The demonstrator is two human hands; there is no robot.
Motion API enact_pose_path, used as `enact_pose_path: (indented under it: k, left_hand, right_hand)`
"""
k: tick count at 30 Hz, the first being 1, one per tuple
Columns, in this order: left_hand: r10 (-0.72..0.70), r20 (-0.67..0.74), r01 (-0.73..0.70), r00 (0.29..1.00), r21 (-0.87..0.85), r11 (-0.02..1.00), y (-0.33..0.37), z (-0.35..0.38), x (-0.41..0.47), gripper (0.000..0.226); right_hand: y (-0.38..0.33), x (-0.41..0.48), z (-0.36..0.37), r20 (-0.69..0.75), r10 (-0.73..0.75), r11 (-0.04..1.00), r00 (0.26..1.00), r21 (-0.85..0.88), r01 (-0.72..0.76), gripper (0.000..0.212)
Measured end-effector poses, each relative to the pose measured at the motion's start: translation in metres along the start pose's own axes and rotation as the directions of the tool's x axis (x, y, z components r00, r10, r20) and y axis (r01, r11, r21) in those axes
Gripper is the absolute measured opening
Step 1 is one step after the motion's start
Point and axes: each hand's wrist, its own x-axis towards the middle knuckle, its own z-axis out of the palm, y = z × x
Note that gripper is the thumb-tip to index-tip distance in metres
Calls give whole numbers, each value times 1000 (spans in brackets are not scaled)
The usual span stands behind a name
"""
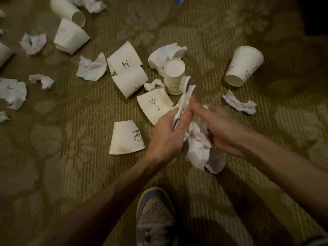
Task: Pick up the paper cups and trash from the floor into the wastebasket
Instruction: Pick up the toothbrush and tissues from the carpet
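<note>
A: Item one, nearest us: our shoe [156,215], grey-blue with a perforated toe, at six o'clock on the carpet [71,174].

B: Item two, our left hand [166,134]?

A: Just past centre. Its fingers are curled round the lower handles of two toothbrushes [184,96], white with grey grips, heads pointing to twelve o'clock.

B: Item three, our right hand [221,128], at three o'clock of the left. We log it gripping a crumpled tissue wad [197,144], which hangs below the palm. Its forefinger meets the brush handles.

A: Cups next. Inverted cup [174,77], base up, at twelve o'clock of the hands, behind the brush heads.

B: Tipped cup [244,65], on its side at two o'clock, well apart from the others.

A: Flattened cups, three. The near flat cup [126,142] lies at nine o'clock of the left hand. The middle flat cup [154,107] is just beside our knuckles at eleven. The folded cup [126,73] is farther out on the same line.

B: We add two far cups [71,36], on their sides at ten o'clock, just beside each other.

A: Loose tissues. The right tissue [238,102] is at two o'clock of the right hand. The centre tissue [92,67] is beside the folded cup. The edge tissue [12,92] is at nine o'clock.
</note>
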Motion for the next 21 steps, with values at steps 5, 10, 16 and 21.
enact_pose_path:
  k: [5, 10, 16, 21]
  left_hand:
    - [5, -138, -26, 990, -154, 988, 5, -2, -3, 27]
    - [-162, -171, 111, 972, -273, 955, 11, 3, -6, 42]
    - [-281, 147, 316, 949, -473, 822, 37, 9, 3, 87]
    - [-226, 432, 432, 873, -471, 769, 50, 29, 3, 78]
  right_hand:
    - [2, 0, -4, -122, -42, 995, 992, 83, 52, 48]
    - [-5, -1, -5, -82, -82, 968, 993, 230, 99, 41]
    - [-14, -11, -2, -92, -253, 965, 963, 49, 258, 21]
    - [-27, -24, -4, -85, -274, 961, 958, 8, 275, 54]
